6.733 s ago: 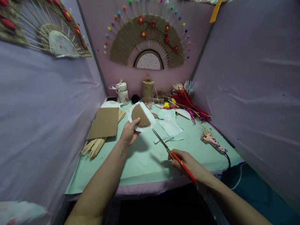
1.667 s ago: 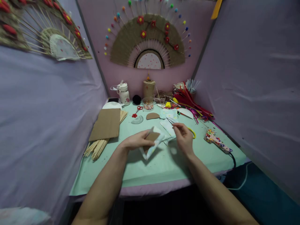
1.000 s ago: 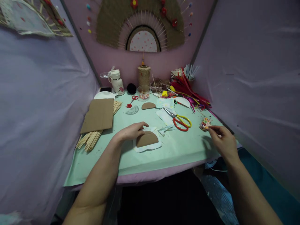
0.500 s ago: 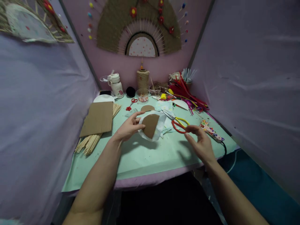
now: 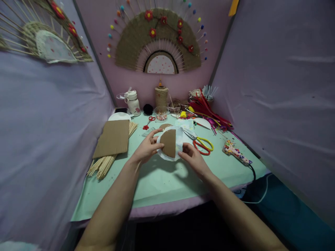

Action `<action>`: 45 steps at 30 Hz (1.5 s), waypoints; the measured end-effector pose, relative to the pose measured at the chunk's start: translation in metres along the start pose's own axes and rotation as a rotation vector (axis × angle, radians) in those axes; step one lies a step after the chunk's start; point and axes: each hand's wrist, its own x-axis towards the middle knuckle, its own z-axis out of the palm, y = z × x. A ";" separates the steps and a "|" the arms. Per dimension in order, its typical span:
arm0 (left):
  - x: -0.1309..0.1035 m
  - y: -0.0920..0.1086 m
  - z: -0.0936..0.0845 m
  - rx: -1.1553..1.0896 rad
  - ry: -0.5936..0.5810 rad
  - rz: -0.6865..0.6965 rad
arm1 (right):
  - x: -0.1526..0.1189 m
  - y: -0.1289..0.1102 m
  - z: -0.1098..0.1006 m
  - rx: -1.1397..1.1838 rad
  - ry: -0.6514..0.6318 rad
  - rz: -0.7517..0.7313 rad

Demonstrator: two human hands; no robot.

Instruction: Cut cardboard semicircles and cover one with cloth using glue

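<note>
Between my hands, above the table, is a half-round piece of brown cardboard [image 5: 169, 143] backed by a larger piece of pale fabric [image 5: 179, 138] that shows around its edge. My left hand [image 5: 148, 147] is closed on the rounded left side, thumb on the cardboard and fingers behind. At the straight right side, my right hand [image 5: 192, 157] pinches the fabric's margin. Just beyond my right hand, scissors [image 5: 201, 145] with one red and one yellow handle lie on the table, blades slightly apart. Behind the held piece another cardboard piece [image 5: 165, 126] is partly hidden.
To the left, a cardboard sheet [image 5: 112, 139] rests on thin wooden sticks [image 5: 103, 167]. A glue gun [image 5: 236, 152] with a cord lies at the right. Along the back stand a white bottle [image 5: 133, 104], a twine spool [image 5: 161, 96] and red pipe cleaners [image 5: 209, 111].
My right hand has moved left from beside the scissors' handles and taken hold of the fabric edge. The scissors lie on the table. My view has tilted up slightly.
</note>
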 end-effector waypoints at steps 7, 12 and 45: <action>0.001 -0.002 0.001 0.069 0.022 0.000 | 0.007 -0.010 0.020 0.115 0.041 0.003; 0.004 -0.008 0.003 0.127 0.006 0.057 | 0.009 -0.005 0.026 0.123 0.136 0.025; 0.007 -0.016 -0.020 1.344 -0.335 -0.142 | -0.023 0.028 -0.229 -1.477 0.167 0.519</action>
